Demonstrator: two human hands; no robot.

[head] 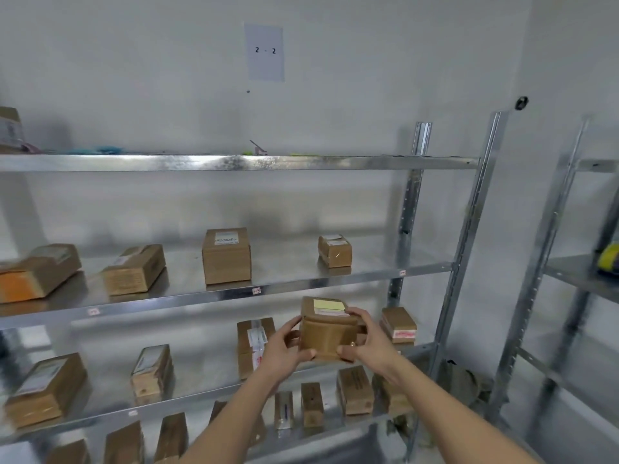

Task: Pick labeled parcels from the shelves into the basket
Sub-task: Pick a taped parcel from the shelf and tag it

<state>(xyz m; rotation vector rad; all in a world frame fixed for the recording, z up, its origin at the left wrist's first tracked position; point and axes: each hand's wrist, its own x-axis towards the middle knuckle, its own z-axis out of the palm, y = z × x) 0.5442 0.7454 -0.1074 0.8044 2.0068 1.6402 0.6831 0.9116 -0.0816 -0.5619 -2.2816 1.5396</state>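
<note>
I hold a small brown cardboard parcel (330, 329) with a yellow-and-white label on top, in front of the metal shelving (234, 163). My left hand (283, 349) grips its left side and my right hand (366, 339) grips its right side and lower corner. The parcel is off the shelf, at the height of the third shelf board. Several other labeled brown parcels lie on the shelves, among them an upright one (226, 256) and a small one (335, 250) on the second board. No basket is in view.
A paper sheet marked "2 - 2" (264, 51) hangs on the white wall. A second metal rack (569, 279) stands at the right, with a yellow-and-dark object (608, 259) on it. A bag (464, 383) lies on the floor between the racks.
</note>
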